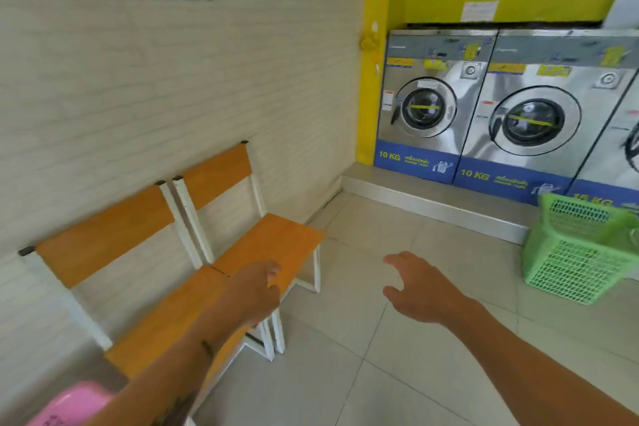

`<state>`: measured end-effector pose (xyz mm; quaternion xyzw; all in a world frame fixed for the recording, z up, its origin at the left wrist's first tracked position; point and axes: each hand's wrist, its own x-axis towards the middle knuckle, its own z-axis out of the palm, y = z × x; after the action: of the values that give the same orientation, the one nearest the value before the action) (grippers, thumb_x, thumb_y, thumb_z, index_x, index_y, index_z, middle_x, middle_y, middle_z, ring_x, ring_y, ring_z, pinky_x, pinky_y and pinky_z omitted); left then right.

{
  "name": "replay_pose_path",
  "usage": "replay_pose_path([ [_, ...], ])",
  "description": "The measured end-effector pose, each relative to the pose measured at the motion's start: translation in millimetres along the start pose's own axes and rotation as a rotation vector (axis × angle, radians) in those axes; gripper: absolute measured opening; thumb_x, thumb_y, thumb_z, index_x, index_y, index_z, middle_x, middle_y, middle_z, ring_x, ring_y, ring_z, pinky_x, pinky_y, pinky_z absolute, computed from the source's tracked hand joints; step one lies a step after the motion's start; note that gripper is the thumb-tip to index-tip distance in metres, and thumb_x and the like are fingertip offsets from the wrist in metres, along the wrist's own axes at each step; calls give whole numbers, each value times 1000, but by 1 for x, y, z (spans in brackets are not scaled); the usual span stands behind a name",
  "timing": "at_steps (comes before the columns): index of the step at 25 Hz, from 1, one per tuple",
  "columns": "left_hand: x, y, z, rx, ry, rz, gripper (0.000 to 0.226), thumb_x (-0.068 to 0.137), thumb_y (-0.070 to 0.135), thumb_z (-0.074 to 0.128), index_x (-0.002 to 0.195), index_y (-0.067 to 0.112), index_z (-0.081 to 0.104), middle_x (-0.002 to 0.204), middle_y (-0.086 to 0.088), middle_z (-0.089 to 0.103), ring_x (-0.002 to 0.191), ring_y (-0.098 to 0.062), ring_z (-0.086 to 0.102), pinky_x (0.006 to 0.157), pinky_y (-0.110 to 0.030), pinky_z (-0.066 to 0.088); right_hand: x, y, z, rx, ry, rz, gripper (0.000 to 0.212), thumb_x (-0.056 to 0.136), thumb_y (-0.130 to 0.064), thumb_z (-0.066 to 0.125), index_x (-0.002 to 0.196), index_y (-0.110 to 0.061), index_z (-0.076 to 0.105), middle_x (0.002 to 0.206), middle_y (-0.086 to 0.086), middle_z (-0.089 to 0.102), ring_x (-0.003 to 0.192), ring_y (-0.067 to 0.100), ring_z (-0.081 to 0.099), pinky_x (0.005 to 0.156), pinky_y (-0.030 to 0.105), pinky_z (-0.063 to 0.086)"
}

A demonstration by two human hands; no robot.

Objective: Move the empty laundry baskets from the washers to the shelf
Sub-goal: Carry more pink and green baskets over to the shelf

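A green mesh laundry basket (577, 252) stands on the tiled floor at the right, in front of the row of steel washers (529, 107). It looks empty. My right hand (420, 290) hovers over the floor to the left of the basket, fingers spread, holding nothing. My left hand (256, 290) reaches out above the nearer orange chair seat, fingers loosely curled and empty. No shelf is in view.
Two orange chairs (242, 252) with white frames stand against the left brick wall. A pink plastic object (72, 405) shows at the bottom left corner. A raised metal step (432, 201) runs under the washers. Tiled floor lies between the chairs and the basket.
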<state>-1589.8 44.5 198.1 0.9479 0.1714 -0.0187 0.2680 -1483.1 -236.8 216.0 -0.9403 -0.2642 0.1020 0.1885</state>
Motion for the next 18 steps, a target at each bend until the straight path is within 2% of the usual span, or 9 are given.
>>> replay_pose_path([
  [3, 50, 103, 38, -18, -31, 80, 38, 91, 16, 52, 129, 18, 53, 129, -4, 59, 113, -21, 58, 95, -30, 47, -1, 88, -44, 2, 81, 71, 63, 92, -38, 51, 148, -21, 29, 154, -2, 31, 140, 21, 32, 114, 35, 29],
  [6, 88, 198, 77, -57, -23, 118, 38, 87, 15, 57, 125, 19, 60, 121, -3, 64, 109, -20, 61, 93, -30, 49, -8, 175, -82, -5, 98, 153, 62, 91, -38, 51, 148, -22, 30, 154, -1, 32, 139, 21, 34, 113, 35, 30],
  [8, 114, 254, 103, -86, -67, 159, 34, 86, 15, 56, 118, 25, 62, 118, -1, 65, 101, -15, 61, 90, -27, 48, -10, 233, -110, -13, 112, 205, 63, 91, -38, 51, 148, -23, 30, 154, -1, 31, 139, 21, 34, 113, 35, 30],
  [10, 142, 301, 128, -154, -145, 183, 29, 83, 16, 55, 104, 35, 61, 116, 0, 64, 96, -13, 60, 92, -31, 50, -9, 282, -137, -17, 134, 257, 62, 90, -38, 51, 147, -23, 31, 153, -1, 33, 138, 21, 35, 112, 35, 31],
  [11, 157, 323, 140, -169, -177, 196, 29, 82, 16, 55, 103, 34, 61, 115, 0, 63, 97, -13, 60, 95, -32, 50, -8, 305, -149, -20, 145, 284, 62, 90, -38, 51, 147, -22, 31, 152, -1, 33, 138, 20, 35, 113, 36, 31],
  [14, 208, 391, 175, -110, -206, 270, 36, 87, 16, 53, 121, 27, 57, 116, 5, 61, 103, -12, 59, 99, -29, 46, 6, 371, -178, -11, 192, 369, 61, 90, -37, 52, 146, -22, 33, 150, -1, 37, 136, 21, 37, 112, 36, 33],
  [18, 293, 480, 219, -83, -215, 385, 43, 90, 17, 53, 132, 25, 53, 127, 5, 57, 105, -10, 54, 101, -26, 41, 41, 450, -207, 3, 210, 474, 60, 89, -36, 53, 144, -21, 37, 149, 1, 40, 133, 22, 41, 110, 37, 36],
])
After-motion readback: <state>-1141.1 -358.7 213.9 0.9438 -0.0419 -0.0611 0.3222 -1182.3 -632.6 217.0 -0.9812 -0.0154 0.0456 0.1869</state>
